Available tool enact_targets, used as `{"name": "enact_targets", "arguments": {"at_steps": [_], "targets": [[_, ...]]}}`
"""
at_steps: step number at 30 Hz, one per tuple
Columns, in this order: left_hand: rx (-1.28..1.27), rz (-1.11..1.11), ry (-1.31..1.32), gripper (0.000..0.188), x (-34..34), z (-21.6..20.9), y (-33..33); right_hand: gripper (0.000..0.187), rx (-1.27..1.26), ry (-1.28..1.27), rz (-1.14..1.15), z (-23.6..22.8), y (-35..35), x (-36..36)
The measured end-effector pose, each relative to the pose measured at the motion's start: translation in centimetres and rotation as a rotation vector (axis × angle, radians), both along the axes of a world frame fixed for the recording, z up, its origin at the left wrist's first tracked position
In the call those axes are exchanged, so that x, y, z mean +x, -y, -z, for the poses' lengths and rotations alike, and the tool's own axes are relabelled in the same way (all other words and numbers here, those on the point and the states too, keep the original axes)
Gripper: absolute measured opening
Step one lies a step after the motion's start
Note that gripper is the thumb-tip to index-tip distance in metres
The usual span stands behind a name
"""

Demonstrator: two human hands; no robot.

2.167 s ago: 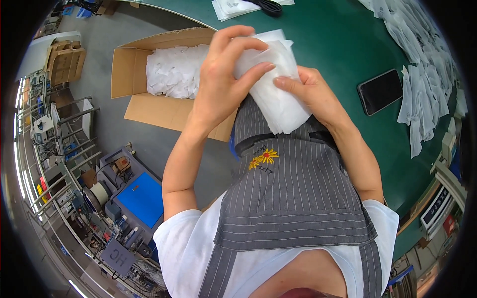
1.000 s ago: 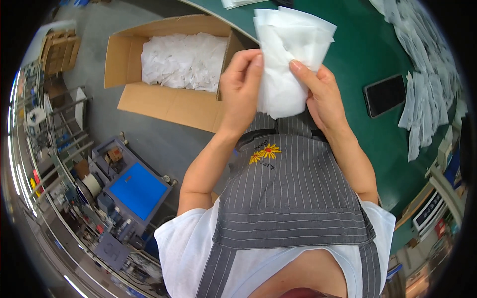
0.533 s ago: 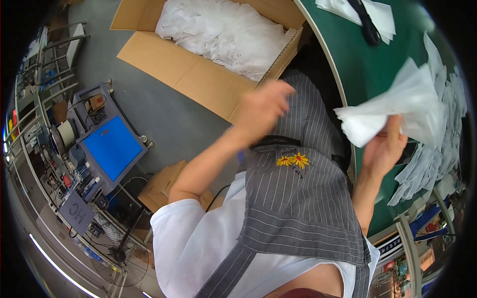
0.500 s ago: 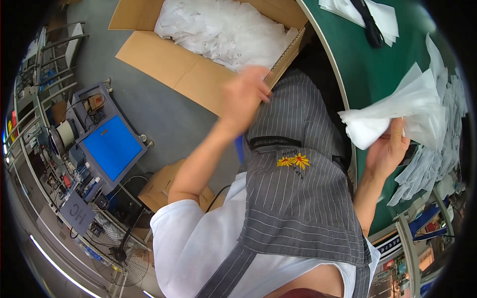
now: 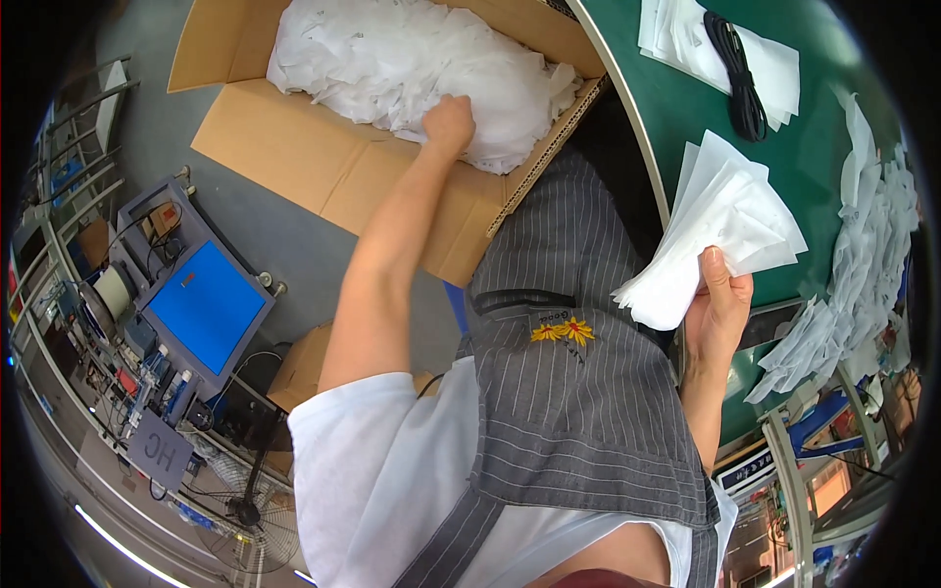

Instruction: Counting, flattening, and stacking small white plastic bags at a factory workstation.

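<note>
My left hand (image 5: 450, 125) is closed in a fist over the heap of crumpled thin white sheets (image 5: 363, 69) in an open cardboard box (image 5: 323, 162). Its fingertips are hidden, so whatever they grip does not show. My right hand (image 5: 720, 309) pinches a fanned stack of thin white, slightly see-through sheets (image 5: 711, 220), thumb on top, above the edge of the green table (image 5: 774, 181). Whether these are paper or flat plastic bags I cannot tell.
A tied black cable (image 5: 733, 73) lies across more white sheets (image 5: 676, 34) on the table. Long piles of translucent strips (image 5: 843, 294) cover its right side. On the left stand a blue-screened monitor (image 5: 208, 306), a wire spool (image 5: 113, 294) and a fan (image 5: 242, 510).
My left hand has gone from the box's near edge onto the heap inside. My right hand has shifted left with the stack, which now fans upward. The whole view has turned slightly.
</note>
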State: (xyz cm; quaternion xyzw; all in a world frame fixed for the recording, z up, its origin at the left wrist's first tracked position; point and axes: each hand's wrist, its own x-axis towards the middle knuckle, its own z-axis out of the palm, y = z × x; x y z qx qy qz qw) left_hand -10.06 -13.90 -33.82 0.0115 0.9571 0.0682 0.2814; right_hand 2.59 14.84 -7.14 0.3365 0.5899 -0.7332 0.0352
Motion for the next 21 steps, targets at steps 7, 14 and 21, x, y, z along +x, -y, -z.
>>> {"name": "enact_targets", "arguments": {"at_steps": [7, 14, 21], "targets": [[0.544, -0.128, -0.548, 0.026, 0.6, -9.3, 4.6, 0.033, -0.109, -0.017, -0.029, 0.4, 0.0, -0.2], [0.842, 0.23, -0.963, 0.03, 2.9, -24.1, 0.0, 0.041, -0.467, -0.137, -0.159, -1.0, -0.6, -2.1], [1.015, 0.282, -1.001, 0.023, 5.6, -29.9, -6.1, 0.021, -0.248, -0.329, -0.536, -4.1, 2.2, 0.4]]}}
